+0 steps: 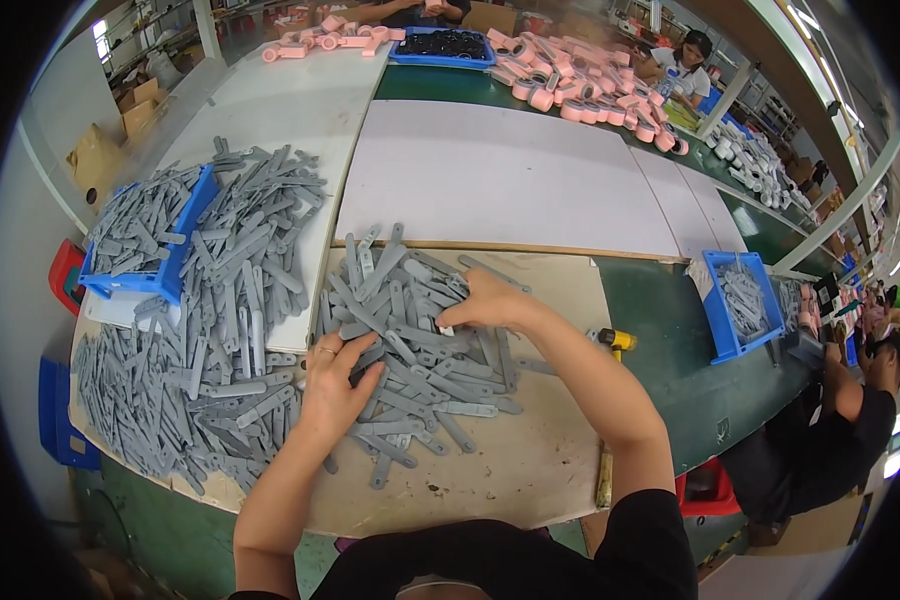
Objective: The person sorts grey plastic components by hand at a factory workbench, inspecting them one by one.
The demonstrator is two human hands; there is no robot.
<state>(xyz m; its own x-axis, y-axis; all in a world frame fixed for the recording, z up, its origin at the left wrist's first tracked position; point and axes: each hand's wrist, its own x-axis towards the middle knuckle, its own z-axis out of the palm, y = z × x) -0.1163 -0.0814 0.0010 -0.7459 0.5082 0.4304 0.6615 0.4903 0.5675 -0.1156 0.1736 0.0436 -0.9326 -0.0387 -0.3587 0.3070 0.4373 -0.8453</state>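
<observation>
A loose pile of flat grey plastic strips [425, 375] with rounded ends lies on the board in front of me. On the pile's left side is my left hand [336, 385], its fingers and thumb closed around a grey strip [368, 362]. My right hand [488, 302] reaches onto the far right part of the pile, thumb and forefinger spread apart over the strips. Its other fingertips are hidden. A larger heap of grey strips [235, 260] spreads to the left, beside a blue crate [183, 245] filled with more of them.
A yellow-and-black tool [618, 340] lies right of my right forearm. Further right stands a blue bin [718, 318] with grey parts. Pink ring-ended parts [580, 80] and a blue tray [400, 52] of black pieces sit at the far end. Other people work at the far and right sides.
</observation>
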